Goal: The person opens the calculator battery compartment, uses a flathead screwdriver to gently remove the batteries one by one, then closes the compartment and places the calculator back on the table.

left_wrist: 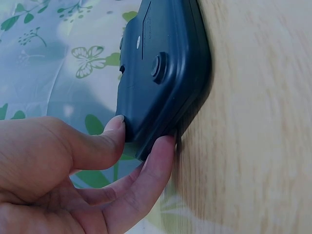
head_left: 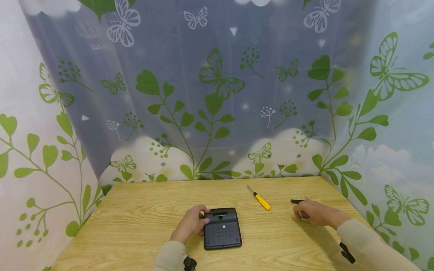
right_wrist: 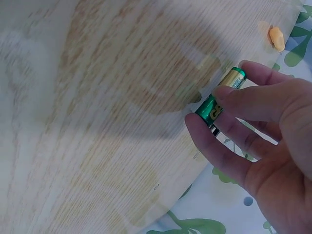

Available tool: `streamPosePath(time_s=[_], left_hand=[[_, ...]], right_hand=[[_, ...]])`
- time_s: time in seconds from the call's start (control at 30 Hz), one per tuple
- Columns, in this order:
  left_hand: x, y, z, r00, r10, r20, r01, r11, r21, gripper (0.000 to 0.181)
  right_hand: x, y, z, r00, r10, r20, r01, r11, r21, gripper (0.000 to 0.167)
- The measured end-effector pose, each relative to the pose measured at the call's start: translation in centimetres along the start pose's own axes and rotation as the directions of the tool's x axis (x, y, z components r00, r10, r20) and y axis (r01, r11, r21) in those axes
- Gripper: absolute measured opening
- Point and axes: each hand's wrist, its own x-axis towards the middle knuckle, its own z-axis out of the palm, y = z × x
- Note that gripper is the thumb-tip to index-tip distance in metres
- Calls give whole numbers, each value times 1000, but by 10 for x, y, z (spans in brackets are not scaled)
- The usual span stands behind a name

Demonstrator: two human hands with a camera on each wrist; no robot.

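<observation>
Black device: resting underside up on the wooden table, showing round feet, a pale spot and a dark slot near the far edge; being gripped by the left hand at the far left corner.
Battery: gleaming green with a gold-coloured end, being pinched lengthwise among the right hand's fingertips.
Black strip: lying just beyond those fingers, possibly touching.

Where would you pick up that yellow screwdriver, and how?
Probably best by the middle of the yellow handle, from above and the near right, gripping across it. It is the thickest part and slants toward the person's right, while the thin shaft points away. The right hand is closer, but holds a green battery.
</observation>
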Motion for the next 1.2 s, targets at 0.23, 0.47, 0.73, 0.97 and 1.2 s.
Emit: streamPosePath(time_s=[0.23, 0.47, 0.73, 0.97, 1.2], left_hand=[[1, -2, 2, 1000, -13, -5, 13, 1000, 7, 24], [2, -2, 1, 1000, -9, -12, 9, 1000, 6, 24], [2, -2, 1, 1000, -11, -5, 11, 1000, 10, 24], [0, 0, 1, 1000, -7, -6, 7, 1000, 7, 24], [0, -1, 0, 1000, -4, -5, 4, 1000, 4, 25]], right_hand=[[-2, 3, 0, 1000, 9, 9, -9, 1000, 4, 46], [-3, 6, -1, 1000, 27, 12, -27, 999, 17, 46], [-5, 5, -2, 1000, 22, 2, -22, 1000, 14, 46], [-6, 7, -2, 999, 46, 11, -46, 999, -7, 48], [-8, 8, -1, 999, 48, 15, -49, 999, 9, 49]])
